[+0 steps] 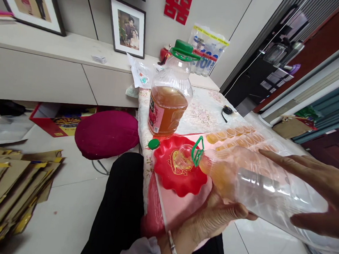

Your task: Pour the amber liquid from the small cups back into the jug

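A large clear plastic bottle (259, 185) lies tilted in both my hands, its neck lower and pointing left. Orange-yellow matter shows near its shoulder. My left hand (215, 213), with a bracelet at the wrist, supports the underside near the neck. Around the wide body, my right hand (323, 186) grips from the right. A green carry ring (197, 152) circles the neck. Below the mouth sits a red scalloped plate (161, 171) with a gold print; something clear by the mouth is hard to make out. A green cap (153, 143) rests at the plate's upper left.
Behind the plate stands a big jug (169, 107) of amber liquid with a green lid. A clear tray (239, 138) with rounded orange-filled cells lies beyond the bottle. A tape measure (227, 110) is farther back. Left are a maroon stool (107, 134) and flattened cardboard (11, 193).
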Demonstrator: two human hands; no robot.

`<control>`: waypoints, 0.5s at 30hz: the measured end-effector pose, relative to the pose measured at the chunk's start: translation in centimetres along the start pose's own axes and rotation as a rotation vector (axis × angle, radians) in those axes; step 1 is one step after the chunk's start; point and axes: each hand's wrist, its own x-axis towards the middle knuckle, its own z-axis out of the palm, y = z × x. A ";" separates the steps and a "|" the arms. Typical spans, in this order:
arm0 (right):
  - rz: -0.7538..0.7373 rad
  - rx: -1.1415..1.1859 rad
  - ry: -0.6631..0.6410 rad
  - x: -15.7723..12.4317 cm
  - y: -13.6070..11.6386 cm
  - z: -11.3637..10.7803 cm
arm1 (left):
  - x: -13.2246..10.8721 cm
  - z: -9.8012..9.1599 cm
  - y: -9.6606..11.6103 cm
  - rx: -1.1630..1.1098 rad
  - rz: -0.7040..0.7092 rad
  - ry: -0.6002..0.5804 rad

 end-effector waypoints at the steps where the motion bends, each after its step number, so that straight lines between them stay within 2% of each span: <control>1: -0.006 0.000 0.006 0.0 0.0 -0.1 | 0.0 0.1 0.1 0.000 -0.002 -0.007; 10: 0.001 0.011 -0.015 0.3 0.0 -0.3 | 0.2 0.5 0.3 -0.007 -0.031 0.034; 15: -0.047 0.007 0.014 0.4 -0.3 -0.7 | 0.1 0.9 0.9 0.013 -0.046 0.002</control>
